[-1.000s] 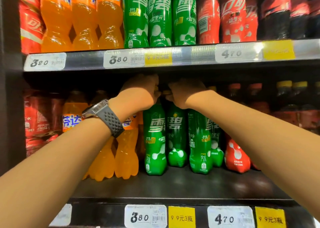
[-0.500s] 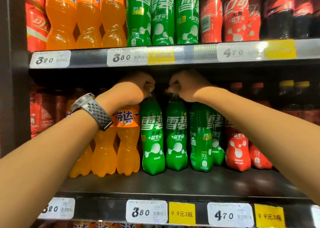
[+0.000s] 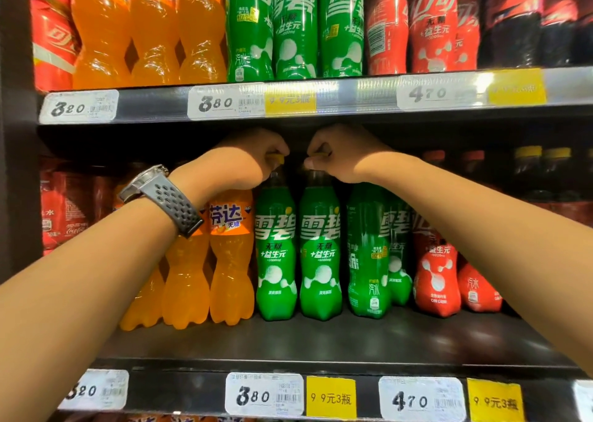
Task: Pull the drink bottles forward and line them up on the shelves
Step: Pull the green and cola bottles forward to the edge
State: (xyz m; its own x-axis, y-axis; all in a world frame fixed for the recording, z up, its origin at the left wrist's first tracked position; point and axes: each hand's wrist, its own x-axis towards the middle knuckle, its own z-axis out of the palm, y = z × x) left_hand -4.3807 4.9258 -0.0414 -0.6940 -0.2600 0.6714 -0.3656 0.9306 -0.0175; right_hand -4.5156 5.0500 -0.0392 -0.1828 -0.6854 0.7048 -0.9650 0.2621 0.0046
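On the lower shelf (image 3: 321, 341) stand two green bottles side by side. My left hand (image 3: 244, 161), with a watch on its wrist, grips the cap of the left green bottle (image 3: 275, 261). My right hand (image 3: 340, 155) grips the cap of the green bottle beside it (image 3: 320, 261). Both bottles stand upright, a little back from the shelf's front edge. A third green bottle (image 3: 367, 261) stands just to their right, partly behind my right forearm. Orange bottles (image 3: 231, 261) stand to the left.
Red bottles (image 3: 438, 280) and dark cola bottles (image 3: 542, 178) fill the lower shelf's right side, red packs (image 3: 64, 216) its far left. The upper shelf (image 3: 353, 91) carries orange, green and red bottles at its front. Price tags (image 3: 264, 394) line the shelf edges.
Both hands have drawn the two green bottles forward and a little left, so that they stand level with the third green bottle. The view has shifted slightly.
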